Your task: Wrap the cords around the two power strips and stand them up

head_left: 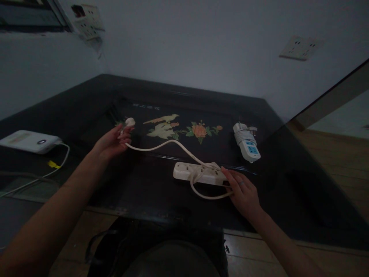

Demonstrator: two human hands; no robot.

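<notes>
Left hand [111,144]: fingers curled closed on plug [130,122], apparently holding cord [144,149] out | right hand [245,194]: fingers pinching strip [181,171] at 1 end, apparently steadying it | strip: table [138,184] front, cord looped across | 2nd strip [248,149]: beyond right hand, lead wrapped round, likely against tangling

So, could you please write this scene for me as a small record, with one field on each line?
left hand: holds the white plug
right hand: grips the right end of the near power strip
cord: runs from the left hand to the right, with a loop over the near power strip
second power strip: white with blue socket areas, its cord wound around it
far left: white device with a cable; yellow tag beside the cable
surface: dark glossy table with bird and flower pictures
</notes>
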